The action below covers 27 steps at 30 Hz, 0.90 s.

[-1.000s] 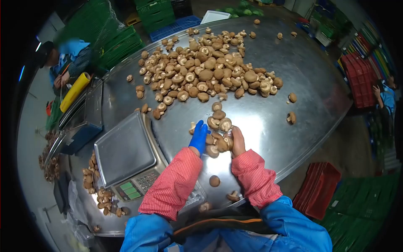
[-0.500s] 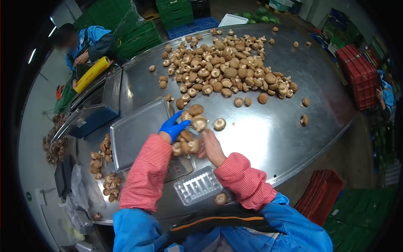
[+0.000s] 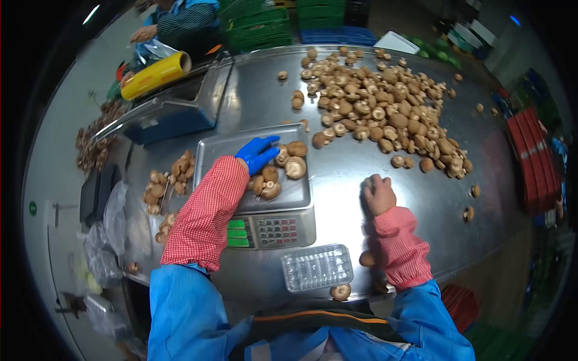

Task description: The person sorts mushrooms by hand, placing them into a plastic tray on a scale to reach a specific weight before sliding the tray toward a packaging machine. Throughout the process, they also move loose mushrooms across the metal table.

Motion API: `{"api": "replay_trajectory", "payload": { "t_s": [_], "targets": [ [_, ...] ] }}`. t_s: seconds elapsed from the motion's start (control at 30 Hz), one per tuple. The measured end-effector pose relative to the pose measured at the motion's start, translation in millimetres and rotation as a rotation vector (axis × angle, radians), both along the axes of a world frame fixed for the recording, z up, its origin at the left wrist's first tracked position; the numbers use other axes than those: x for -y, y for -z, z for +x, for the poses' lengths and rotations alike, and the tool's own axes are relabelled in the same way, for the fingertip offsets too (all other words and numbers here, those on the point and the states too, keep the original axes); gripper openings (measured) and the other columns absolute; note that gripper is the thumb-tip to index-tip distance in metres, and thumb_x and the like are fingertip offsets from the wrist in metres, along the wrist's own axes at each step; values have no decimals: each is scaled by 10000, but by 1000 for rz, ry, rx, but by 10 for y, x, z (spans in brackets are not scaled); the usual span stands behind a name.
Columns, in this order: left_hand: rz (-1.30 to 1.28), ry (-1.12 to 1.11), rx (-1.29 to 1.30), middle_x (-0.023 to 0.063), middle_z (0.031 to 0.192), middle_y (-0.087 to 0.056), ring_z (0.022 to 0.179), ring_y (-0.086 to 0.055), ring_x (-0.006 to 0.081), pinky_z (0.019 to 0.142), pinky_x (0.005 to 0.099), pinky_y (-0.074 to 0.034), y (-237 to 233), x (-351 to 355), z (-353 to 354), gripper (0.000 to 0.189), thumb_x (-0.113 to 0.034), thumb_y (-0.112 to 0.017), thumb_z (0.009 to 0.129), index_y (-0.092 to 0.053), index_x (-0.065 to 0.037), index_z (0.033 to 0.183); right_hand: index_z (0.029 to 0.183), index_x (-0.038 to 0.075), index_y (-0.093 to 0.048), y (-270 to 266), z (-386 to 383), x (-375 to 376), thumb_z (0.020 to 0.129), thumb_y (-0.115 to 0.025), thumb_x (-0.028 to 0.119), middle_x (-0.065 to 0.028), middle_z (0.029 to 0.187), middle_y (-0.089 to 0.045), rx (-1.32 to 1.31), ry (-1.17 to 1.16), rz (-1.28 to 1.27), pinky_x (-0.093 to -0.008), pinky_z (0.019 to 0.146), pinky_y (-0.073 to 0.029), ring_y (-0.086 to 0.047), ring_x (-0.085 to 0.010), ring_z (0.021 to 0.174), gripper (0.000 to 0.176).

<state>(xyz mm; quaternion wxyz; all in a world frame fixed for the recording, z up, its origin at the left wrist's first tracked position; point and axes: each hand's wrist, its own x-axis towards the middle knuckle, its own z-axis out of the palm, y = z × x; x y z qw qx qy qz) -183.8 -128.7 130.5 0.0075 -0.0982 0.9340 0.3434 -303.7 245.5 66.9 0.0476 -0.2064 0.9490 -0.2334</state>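
My left hand (image 3: 257,154), in a blue glove, is open over the metal pan (image 3: 220,143) of a weighing scale, fingers stretched beside a cluster of shiitake mushrooms (image 3: 295,168). The mushrooms sit close together on the pan, some stem side up. My bare right hand (image 3: 380,195) is low over the steel table, fingers slightly curled and apart, holding nothing. A clear plastic tray (image 3: 317,268) lies in front of the scale's keypad (image 3: 277,230), with a loose mushroom (image 3: 341,292) by its near edge.
A large mushroom pile (image 3: 385,102) covers the table's far side. Smaller groups (image 3: 155,191) lie left of the scale. A yellow film roll (image 3: 156,75) rests by a wrapping machine (image 3: 171,123); a co-worker (image 3: 186,24) stands behind it. Red crates (image 3: 533,159) stand at the right.
The mushroom cluster, held between both hands before, now rests on the scale pan. My right hand has moved off to the right, away from it. The camera view has shifted.
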Motion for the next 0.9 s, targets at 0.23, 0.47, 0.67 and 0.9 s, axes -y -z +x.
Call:
{"api": "replay_trajectory", "payload": {
  "t_s": [0.23, 0.47, 0.67, 0.9],
  "targets": [
    [486, -638, -249, 58, 953, -610, 890, -572, 147, 781, 300, -475, -62, 212, 779, 413, -425, -446, 958, -556, -142, 1238, 1120, 78, -598, 48, 33, -34, 840, -631, 182, -144, 846, -645, 347, 17, -465, -335, 661, -514, -633, -237, 745, 300],
    [382, -762, -49, 31, 825, -631, 753, -598, 144, 698, 290, -487, 54, 8, 1549, 296, -344, -603, 885, -640, -88, 1029, 1076, 10, -574, -278, 231, 200, 898, -599, 164, -60, 759, -615, 488, -73, -675, -225, 544, -462, -567, -100, 639, 237],
    [-50, -625, 237, 75, 807, -642, 737, -615, 190, 719, 317, -494, 61, -272, 1408, 286, -337, -654, 810, -641, -79, 933, 1137, 13, -561, -740, 496, 759, 919, -558, 143, -88, 860, -642, 446, -290, -781, -254, 634, -496, -607, -135, 742, 254],
    [-130, -618, 283, 170, 889, -643, 831, -629, 327, 759, 383, -494, 129, -449, 1130, 252, -308, -571, 815, -620, -89, 931, 1080, -11, -563, -902, 762, 1612, 878, -555, 136, -186, 1020, -539, -172, -527, -550, -389, 737, -515, -604, -343, 816, 249]
  ]
}}
